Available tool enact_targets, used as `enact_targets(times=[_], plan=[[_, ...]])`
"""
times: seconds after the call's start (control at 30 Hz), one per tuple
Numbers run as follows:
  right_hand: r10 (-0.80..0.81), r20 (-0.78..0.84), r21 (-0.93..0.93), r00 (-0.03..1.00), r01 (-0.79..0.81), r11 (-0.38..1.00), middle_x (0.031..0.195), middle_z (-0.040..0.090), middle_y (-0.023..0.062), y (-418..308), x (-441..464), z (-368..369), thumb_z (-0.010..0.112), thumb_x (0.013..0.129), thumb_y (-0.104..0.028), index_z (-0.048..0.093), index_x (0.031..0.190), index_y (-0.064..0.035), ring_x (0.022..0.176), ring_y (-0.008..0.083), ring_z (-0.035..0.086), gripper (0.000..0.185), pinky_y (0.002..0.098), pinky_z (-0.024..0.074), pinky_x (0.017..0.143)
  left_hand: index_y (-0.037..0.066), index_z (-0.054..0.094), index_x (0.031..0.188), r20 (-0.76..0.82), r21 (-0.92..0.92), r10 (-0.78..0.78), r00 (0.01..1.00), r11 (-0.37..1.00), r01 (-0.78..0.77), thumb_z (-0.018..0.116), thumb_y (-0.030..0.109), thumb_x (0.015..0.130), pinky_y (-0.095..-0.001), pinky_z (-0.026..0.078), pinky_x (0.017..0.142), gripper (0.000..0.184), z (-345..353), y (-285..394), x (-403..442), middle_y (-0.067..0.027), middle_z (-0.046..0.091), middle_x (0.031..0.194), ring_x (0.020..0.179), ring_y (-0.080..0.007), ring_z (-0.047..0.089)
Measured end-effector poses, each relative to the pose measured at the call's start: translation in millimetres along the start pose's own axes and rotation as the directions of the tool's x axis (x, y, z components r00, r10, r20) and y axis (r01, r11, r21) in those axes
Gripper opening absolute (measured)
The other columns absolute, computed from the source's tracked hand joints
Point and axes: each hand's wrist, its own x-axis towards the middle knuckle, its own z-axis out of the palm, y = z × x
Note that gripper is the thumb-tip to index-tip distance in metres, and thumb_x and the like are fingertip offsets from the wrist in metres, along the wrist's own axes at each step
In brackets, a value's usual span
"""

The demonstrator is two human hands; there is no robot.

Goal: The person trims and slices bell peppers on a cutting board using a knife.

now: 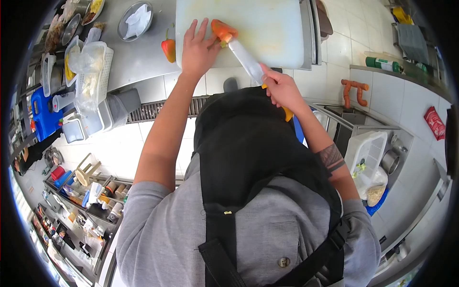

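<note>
On a white cutting board point(267, 28) lies an orange-red bell pepper point(224, 29), apparently cut, with its greenish stem end toward me. My left hand point(198, 52) is beside it on the board, fingers spread, the fingertips nearest the pepper at its left edge; whether they press on it I cannot tell. In my right hand point(282, 88) is a knife point(246, 60) with a yellow handle, my fingers wrapped round the grip. Its broad blade points up and left, the tip at the pepper's stem end. Left of the board, a second red-orange pepper point(168, 49) with a green stem rests on the steel counter point(143, 60).
A metal bowl point(135, 21) with white paper or cloth stands on the counter. White baskets point(103, 74) with plastic bags are at the left. A blue container point(45, 112) lies beyond them. At the right are a sink unit point(342, 115) and a white crate point(366, 150).
</note>
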Motion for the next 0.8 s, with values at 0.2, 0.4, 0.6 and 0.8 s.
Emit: enact_targets(times=[0.2, 0.4, 0.6, 0.8], plan=[[0.006, -0.006, -0.018, 1.000, -0.006, 1.000, 0.073, 0.060, 0.0010, 3, 4, -5, 0.056, 0.112, -0.029, 0.059, 0.159, -0.0288, 0.050, 0.0085, 0.055, 0.047, 0.0270, 0.0488, 0.045, 0.016, 0.089, 0.106, -0.077, -0.125, -0.068, 0.995, 0.990, 0.058, 0.086, 0.020, 0.085, -0.0435, 0.049, 0.116, 0.021, 0, 6, 7, -0.0068, 0.049, 0.168, 0.153, -0.0366, 0.043], [-0.036, -0.027, -0.029, 0.999, 0.036, 0.999, 0.074, 0.061, 0.0021, -6, 11, 5, 0.057, 0.112, -0.030, 0.060, 0.158, -0.0277, 0.051, 0.0093, 0.056, 0.046, 0.0278, 0.0496, 0.046, 0.013, 0.088, 0.094, -0.137, -0.145, -0.028, 0.990, 0.989, 0.008, 0.085, 0.016, 0.086, -0.0428, 0.049, 0.116, 0.010, 4, 2, 6, -0.0056, 0.054, 0.166, 0.153, -0.0352, 0.044], [-0.069, -0.022, -0.088, 0.997, 0.067, 0.994, 0.072, 0.061, 0.0031, -5, 15, 6, 0.056, 0.111, -0.029, 0.060, 0.157, -0.0291, 0.051, 0.0105, 0.056, 0.046, 0.0286, 0.0502, 0.046, 0.010, 0.085, 0.089, -0.126, -0.074, 0.024, 0.992, 0.997, -0.034, 0.082, 0.013, 0.088, -0.0430, 0.046, 0.118, 0.005, 2, 1, 9, -0.0046, 0.052, 0.167, 0.153, -0.0371, 0.043], [-0.109, -0.018, -0.078, 0.994, 0.107, 0.991, 0.072, 0.060, 0.0033, -12, 18, 6, 0.055, 0.111, -0.027, 0.060, 0.158, -0.0300, 0.051, 0.0108, 0.056, 0.047, 0.0287, 0.0502, 0.046, 0.009, 0.084, 0.095, -0.161, -0.080, 0.037, 0.986, 0.996, -0.050, 0.082, 0.007, 0.084, -0.0454, 0.047, 0.116, 0.012, -1, -8, 13, -0.0040, 0.062, 0.156, 0.146, -0.0385, 0.049]])
